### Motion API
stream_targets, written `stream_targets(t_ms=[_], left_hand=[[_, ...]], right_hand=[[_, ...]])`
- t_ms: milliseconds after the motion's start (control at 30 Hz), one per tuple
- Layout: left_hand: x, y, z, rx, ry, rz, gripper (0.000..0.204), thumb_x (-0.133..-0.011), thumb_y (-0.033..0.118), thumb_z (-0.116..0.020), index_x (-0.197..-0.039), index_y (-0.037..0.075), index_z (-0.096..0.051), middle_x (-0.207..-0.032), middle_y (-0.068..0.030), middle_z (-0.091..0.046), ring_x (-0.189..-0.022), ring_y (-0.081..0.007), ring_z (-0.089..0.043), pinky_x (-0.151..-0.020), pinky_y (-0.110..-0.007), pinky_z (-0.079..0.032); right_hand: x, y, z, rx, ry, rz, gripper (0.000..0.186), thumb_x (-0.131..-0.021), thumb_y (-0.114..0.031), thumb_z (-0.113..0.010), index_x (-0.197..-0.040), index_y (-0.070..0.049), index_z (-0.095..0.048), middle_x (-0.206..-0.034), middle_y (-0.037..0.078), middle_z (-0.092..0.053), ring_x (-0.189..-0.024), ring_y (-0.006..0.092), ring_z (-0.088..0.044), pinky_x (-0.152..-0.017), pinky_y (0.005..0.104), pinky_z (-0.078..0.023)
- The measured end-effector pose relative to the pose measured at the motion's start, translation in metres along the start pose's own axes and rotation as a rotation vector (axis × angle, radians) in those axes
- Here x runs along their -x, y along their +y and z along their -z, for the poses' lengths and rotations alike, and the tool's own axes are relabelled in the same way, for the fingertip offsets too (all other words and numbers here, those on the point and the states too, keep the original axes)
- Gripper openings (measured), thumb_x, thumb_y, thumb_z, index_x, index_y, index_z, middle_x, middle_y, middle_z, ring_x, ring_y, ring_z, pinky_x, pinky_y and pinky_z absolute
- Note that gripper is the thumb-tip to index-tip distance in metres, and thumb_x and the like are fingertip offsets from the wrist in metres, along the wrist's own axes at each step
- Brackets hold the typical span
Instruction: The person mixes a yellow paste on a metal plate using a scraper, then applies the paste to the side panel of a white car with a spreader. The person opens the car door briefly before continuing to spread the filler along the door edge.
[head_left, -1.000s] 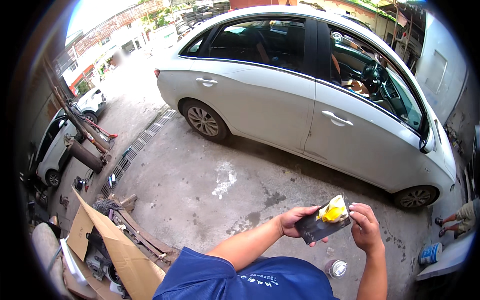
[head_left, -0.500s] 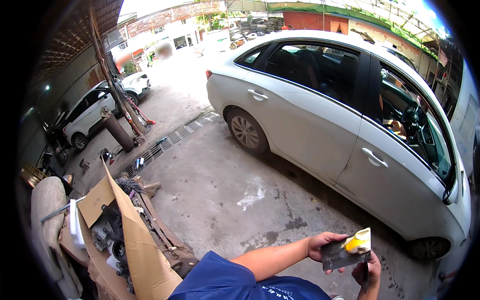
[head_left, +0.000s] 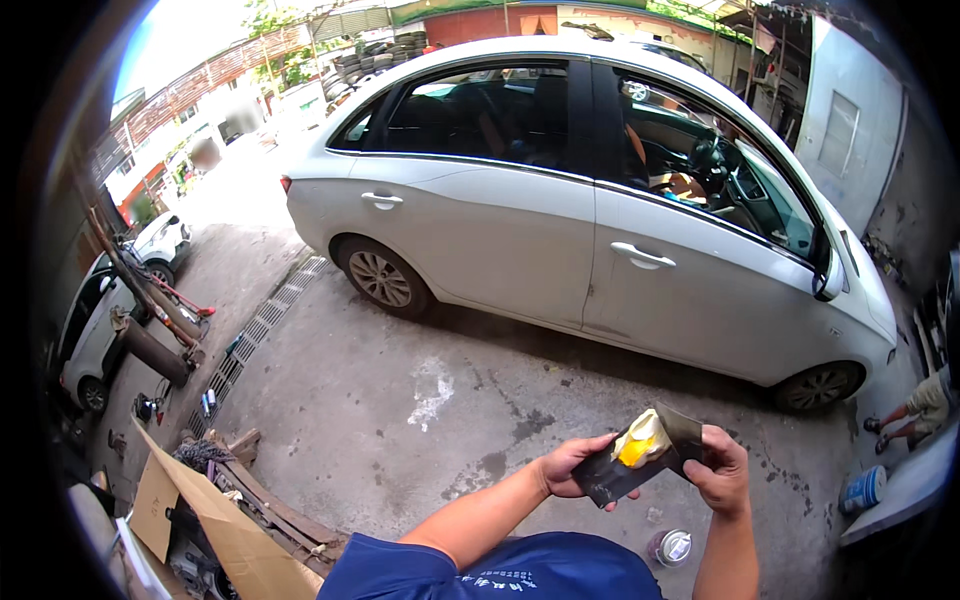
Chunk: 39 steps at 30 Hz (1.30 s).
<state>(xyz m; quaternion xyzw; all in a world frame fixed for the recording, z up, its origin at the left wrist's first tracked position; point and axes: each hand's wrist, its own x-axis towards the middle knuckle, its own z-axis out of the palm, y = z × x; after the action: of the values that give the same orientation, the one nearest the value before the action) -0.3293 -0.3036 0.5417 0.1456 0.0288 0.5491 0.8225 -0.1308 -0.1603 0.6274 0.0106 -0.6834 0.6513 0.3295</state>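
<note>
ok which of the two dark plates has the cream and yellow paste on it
The dark plate in the left hand: it bears the cream and yellow paste. The other plate, in the right hand, shows only dark surface.

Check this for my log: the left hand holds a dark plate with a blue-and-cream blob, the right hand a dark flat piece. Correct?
No, the head view shows the blob yellow and cream, not blue. The left hand holds the dark plate, the right hand the dark flat piece.
</note>
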Motion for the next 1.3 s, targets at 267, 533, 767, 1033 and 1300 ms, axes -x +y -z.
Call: stream_targets(t_ms=[267,533,767,1033,1300], left_hand=[[-0.014,0.002,-0.015,-0.035,-0.025,-0.072,0.061,-0.099,0.046,-0.038,-0.146,0.009,-0.029,-0.141,-0.0187,-0.044,-0.119,-0.0456,-0.051,-0.082,-0.056,-0.052],[-0.047,-0.011,-0.027,-0.443,0.252,-0.520,0.059,-0.101,0.046,-0.036,-0.144,0.005,-0.033,-0.140,-0.0139,-0.045,-0.130,-0.0276,-0.043,-0.110,-0.043,-0.032],[-0.042,-0.034,0.008,-1.157,0.340,-0.535,0.057,-0.102,0.040,-0.040,-0.145,0.003,-0.031,-0.139,-0.0131,-0.047,-0.124,-0.0239,-0.049,-0.101,-0.035,-0.041],[-0.018,-0.016,-0.006,-0.082,0.085,-0.135,0.064,-0.095,0.049,-0.047,-0.144,0.010,-0.033,-0.134,-0.0180,-0.049,-0.112,-0.0423,-0.056,-0.076,-0.055,-0.054],[-0.016,-0.024,-0.016,0.009,0.060,-0.207,0.063,-0.096,0.053,-0.040,-0.142,0.010,-0.036,-0.134,-0.0159,-0.049,-0.112,-0.0413,-0.056,-0.076,-0.056,-0.052]], right_hand=[[0.011,0.007,0.030,1.102,-0.121,0.078,0.040,-0.074,0.007,-0.058,-0.111,-0.006,-0.066,-0.111,0.010,-0.065,-0.106,0.0271,-0.060,-0.091,0.0369,-0.050],[0.045,0.013,0.009,-0.055,0.150,-0.611,0.045,-0.089,-0.003,-0.056,-0.132,0.000,-0.044,-0.112,0.010,-0.061,-0.101,0.0140,-0.058,-0.091,0.0313,-0.046],[0.014,0.014,-0.001,-0.368,0.354,-0.560,0.038,-0.087,-0.004,-0.062,-0.122,-0.002,-0.047,-0.105,0.011,-0.063,-0.095,0.0161,-0.061,-0.085,0.0315,-0.051],[-0.004,-0.037,0.010,0.053,-0.069,-0.083,0.039,-0.080,0.011,-0.055,-0.116,-0.003,-0.060,-0.121,0.009,-0.057,-0.110,0.0184,-0.056,-0.093,0.0329,-0.047],[-0.001,-0.012,0.018,0.770,-0.033,-0.203,0.040,-0.074,0.004,-0.057,-0.112,-0.004,-0.066,-0.120,0.013,-0.062,-0.112,0.0269,-0.058,-0.096,0.0370,-0.046]])
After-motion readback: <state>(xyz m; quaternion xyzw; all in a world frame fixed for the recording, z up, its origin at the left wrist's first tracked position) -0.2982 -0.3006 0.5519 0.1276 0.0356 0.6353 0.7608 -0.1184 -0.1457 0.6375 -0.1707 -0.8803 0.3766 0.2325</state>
